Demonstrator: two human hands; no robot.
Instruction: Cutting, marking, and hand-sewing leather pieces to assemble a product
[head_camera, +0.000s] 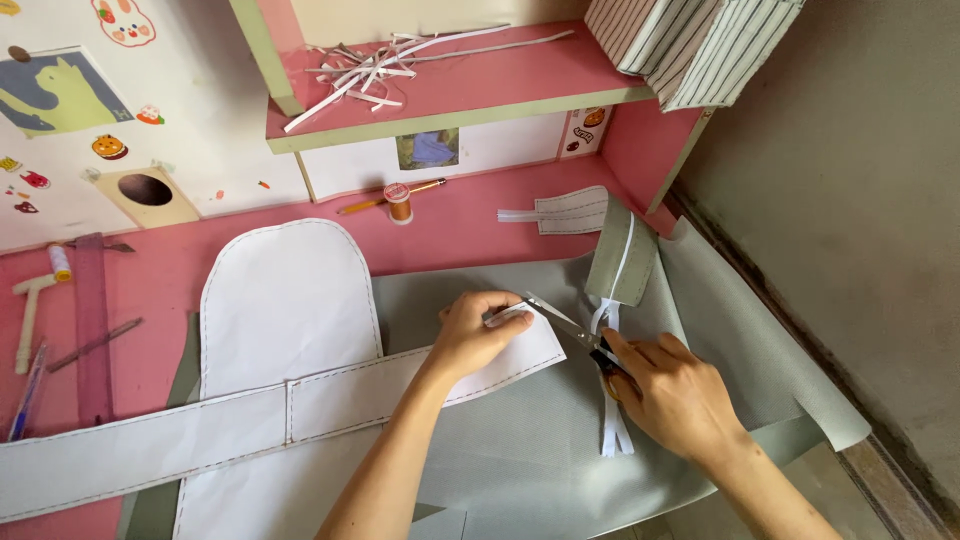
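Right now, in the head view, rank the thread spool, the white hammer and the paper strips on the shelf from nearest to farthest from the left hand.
1. Thread spool, up on the pink desk beyond the left hand.
2. Paper strips, higher, on the shelf.
3. White hammer, far left edge.

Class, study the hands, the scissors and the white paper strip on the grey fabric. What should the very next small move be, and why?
Probably close the scissors for one short snip. The right hand holds their handles, the blades are open with tips at the end of the white paper strip, and the left hand presses that end flat on the grey fabric, steadying it.
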